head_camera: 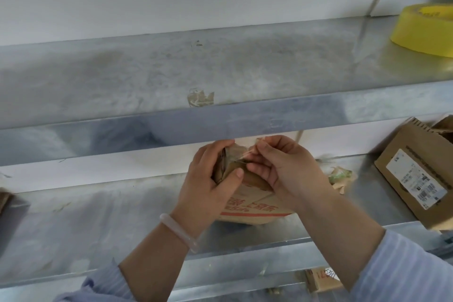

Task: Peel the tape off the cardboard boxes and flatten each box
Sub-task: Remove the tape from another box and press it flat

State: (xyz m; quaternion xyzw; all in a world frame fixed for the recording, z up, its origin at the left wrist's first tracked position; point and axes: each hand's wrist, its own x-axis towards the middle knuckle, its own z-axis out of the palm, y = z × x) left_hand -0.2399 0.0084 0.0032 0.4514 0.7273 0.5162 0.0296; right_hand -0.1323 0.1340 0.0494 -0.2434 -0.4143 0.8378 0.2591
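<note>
A small brown cardboard box [255, 206] with red print rests on the lower metal shelf [98, 223], tilted up toward me. My left hand [208, 179] grips its left top corner, thumb across the front. My right hand [282, 169] pinches a strip of clear tape [241, 155] stretched off the box's top edge. Much of the box is hidden behind both hands.
A larger cardboard box [416, 176] with a white shipping label lies at the right of the same shelf. Crumpled tape scraps [340, 175] sit behind my right hand. A yellow tape roll [426, 29] stands on the upper shelf [171, 76], and a tape scrap [199, 97] sticks near its front edge.
</note>
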